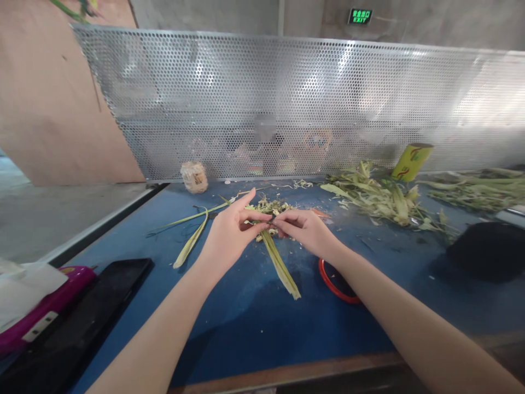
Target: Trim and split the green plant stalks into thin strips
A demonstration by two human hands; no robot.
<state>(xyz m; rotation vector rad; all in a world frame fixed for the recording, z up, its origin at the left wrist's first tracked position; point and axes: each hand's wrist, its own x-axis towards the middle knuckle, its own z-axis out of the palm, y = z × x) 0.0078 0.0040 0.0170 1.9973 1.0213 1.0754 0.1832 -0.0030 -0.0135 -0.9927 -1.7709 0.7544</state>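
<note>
Over the middle of the table, my left hand (235, 221) and my right hand (303, 230) meet fingertip to fingertip. Each pinches thumb against finger around something small and dark (271, 218), too small to make out. A flat, pale green strip of dried leaf (281, 268) runs from just under the fingertips toward me; whether the fingers grip its upper end is hidden. Behind the hands lies a heap of plant scraps (270, 206). A curled leaf strip (192, 243) rests left of my left hand. Partly covered by my right forearm is a red-rimmed round dish (344, 297).
Piles of dried leaves (385, 197) lie right of a blue tabletop (246, 323), beside a tilted yellow-green can (411, 162). A perforated metal screen (266, 87) borders the back. A whitish roll (194, 177), a black phone-like slab (102, 306) and a magenta power strip (77, 279) are left.
</note>
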